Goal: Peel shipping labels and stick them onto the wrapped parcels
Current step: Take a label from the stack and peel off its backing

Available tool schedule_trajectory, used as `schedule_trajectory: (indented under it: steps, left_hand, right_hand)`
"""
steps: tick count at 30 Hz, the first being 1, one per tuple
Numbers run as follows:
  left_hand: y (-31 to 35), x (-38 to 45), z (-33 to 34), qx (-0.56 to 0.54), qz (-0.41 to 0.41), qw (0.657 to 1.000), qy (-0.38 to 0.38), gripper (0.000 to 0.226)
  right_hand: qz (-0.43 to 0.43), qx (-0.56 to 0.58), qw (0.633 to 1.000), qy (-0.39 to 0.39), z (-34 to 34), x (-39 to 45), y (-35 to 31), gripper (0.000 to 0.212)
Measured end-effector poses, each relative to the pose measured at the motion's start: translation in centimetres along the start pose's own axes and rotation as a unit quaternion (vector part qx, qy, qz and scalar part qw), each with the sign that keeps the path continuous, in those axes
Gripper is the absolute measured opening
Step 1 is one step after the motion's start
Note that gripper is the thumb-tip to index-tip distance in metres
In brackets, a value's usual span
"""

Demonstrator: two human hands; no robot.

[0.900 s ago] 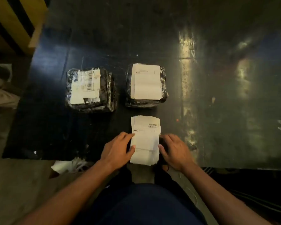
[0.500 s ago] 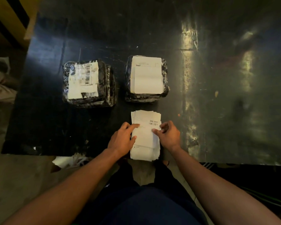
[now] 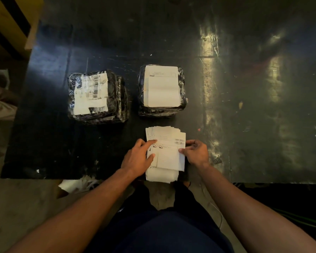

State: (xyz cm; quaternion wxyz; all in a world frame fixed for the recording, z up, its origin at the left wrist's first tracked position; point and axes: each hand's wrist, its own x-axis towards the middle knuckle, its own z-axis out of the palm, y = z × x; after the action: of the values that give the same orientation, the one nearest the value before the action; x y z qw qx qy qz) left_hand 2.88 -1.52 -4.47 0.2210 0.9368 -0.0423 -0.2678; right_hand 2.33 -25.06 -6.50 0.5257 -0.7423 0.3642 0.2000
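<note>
Two parcels wrapped in black plastic lie on the dark table [image 3: 244, 106]. The left parcel [image 3: 97, 96] carries a creased white label with barcodes. The right parcel [image 3: 161, 112] has a large white label [image 3: 161, 86] over its top. A fanned stack of shipping labels [image 3: 164, 132] lies at the table's near edge, just in front of the right parcel. My left hand [image 3: 137, 159] presses on the stack's left side with its forefinger and thumb. My right hand [image 3: 196, 152] pinches the right edge of the top label [image 3: 169, 156], which sits slightly askew.
A yellow-and-black striped block [image 3: 9, 24] stands beyond the table's far left corner. Crumpled white paper [image 3: 77, 185] lies on the floor under the near edge. The table's right half shows only glare and small scraps.
My right hand has moved from beside the stack onto the top label's right edge. My left hand has slid further up the stack's left side. The top label now lies a little skewed.
</note>
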Motion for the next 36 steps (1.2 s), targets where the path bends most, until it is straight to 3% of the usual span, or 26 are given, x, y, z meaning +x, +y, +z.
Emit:
schedule_trajectory:
  steps: [6, 9, 15, 19, 21, 24, 26, 29, 36]
  left_hand:
    - [0.3, -0.1, -0.4, 0.044, 0.002, 0.999, 0.005, 0.061]
    - [0.9, -0.5, -0.8, 0.024, 0.01, 0.999, 0.044, 0.06]
    - [4.0, -2.0, -3.5, -0.202, 0.061, 0.97, 0.117, 0.049]
    - [6.9, -2.8, -6.5, -0.332, 0.019, 0.942, 0.046, 0.048]
    - [8.3, -3.4, -7.7, -0.431, 0.01, 0.902, 0.008, 0.051]
    - [9.7, -4.4, -8.7, -0.527, 0.037, 0.848, 0.039, 0.065]
    - [10.4, -4.9, -9.3, -0.541, 0.067, 0.836, 0.065, 0.068]
    - [11.1, -5.5, -10.5, -0.549, 0.097, 0.827, 0.067, 0.051]
    - [10.9, -6.5, -13.5, -0.491, 0.169, 0.849, 0.1, 0.039]
  right_hand:
    - [-0.027, 0.056, 0.997, 0.035, -1.8, -0.4, 0.6, 0.032]
    - [-0.08, 0.065, 0.994, 0.023, -3.2, -1.9, -0.4, 0.028]
    - [-0.196, 0.096, 0.976, 0.008, -5.5, -6.1, -4.0, 0.036]
    - [-0.259, 0.137, 0.956, -0.029, -6.5, -9.0, -6.2, 0.032]
    - [-0.276, 0.152, 0.948, -0.044, -6.7, -10.0, -6.8, 0.031]
    - [-0.309, 0.145, 0.938, -0.055, -7.0, -11.3, -7.5, 0.033]
    - [-0.33, 0.122, 0.934, -0.059, -7.1, -11.8, -8.0, 0.035]
    - [-0.366, 0.1, 0.922, -0.076, -7.5, -12.5, -9.1, 0.039]
    - [-0.438, 0.151, 0.885, -0.04, -8.9, -13.4, -13.6, 0.028]
